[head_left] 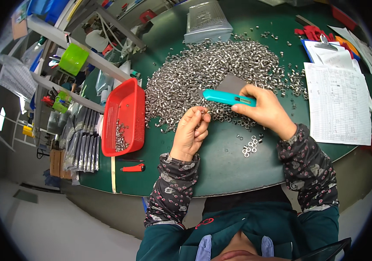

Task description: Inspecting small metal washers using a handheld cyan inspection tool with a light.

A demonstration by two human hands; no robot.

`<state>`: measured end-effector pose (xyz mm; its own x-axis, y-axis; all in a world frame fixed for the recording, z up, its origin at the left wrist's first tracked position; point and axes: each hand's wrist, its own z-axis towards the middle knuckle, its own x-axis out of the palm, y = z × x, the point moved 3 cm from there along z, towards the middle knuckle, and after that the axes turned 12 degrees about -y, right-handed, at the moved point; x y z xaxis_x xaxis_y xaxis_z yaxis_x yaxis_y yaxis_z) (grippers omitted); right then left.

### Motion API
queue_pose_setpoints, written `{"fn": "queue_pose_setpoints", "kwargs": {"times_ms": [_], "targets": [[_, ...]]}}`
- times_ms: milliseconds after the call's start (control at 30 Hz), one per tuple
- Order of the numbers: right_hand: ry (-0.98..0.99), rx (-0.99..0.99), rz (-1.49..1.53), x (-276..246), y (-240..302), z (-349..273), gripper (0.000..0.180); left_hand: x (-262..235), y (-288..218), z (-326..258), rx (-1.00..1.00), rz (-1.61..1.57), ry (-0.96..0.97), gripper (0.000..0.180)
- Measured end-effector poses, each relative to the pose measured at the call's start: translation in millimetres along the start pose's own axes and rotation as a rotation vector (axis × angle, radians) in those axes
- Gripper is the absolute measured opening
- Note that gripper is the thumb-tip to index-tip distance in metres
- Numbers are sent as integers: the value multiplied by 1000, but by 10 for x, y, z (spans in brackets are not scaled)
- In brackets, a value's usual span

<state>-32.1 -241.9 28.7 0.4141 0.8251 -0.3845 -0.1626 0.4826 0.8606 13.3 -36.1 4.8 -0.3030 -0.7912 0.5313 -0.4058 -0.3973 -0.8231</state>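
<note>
Teal, slender cutter in closed right grip, silvery piece in pinched left grip

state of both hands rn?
Left hand: closed, pinching what looks like a small metal ring.
Right hand: closed, holding a teal utility knife.

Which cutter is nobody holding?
The red cutter, lying on the green table near the red basket; the teal cutter is in the right hand.

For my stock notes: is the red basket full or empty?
Neither: the basket is partly filled. A small heap of rings lies toward its near end; bare red floor shows beyond.
</note>
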Motion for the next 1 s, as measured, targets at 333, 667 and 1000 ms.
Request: {"fn": "queue_pose_setpoints", "kwargs": {"times_ms": [333, 667, 1000], "targets": [[57, -209, -202, 39, 161, -80, 30, -213, -98, 59, 46, -162, -36, 16], [115, -186, -224, 92, 144, -99, 32, -249, -51, 74, -6, -180, -18, 15], [15, -191, -178, 59, 133, -76, 30, -205, -90, 74, 41, -148, -104, 20]]}}
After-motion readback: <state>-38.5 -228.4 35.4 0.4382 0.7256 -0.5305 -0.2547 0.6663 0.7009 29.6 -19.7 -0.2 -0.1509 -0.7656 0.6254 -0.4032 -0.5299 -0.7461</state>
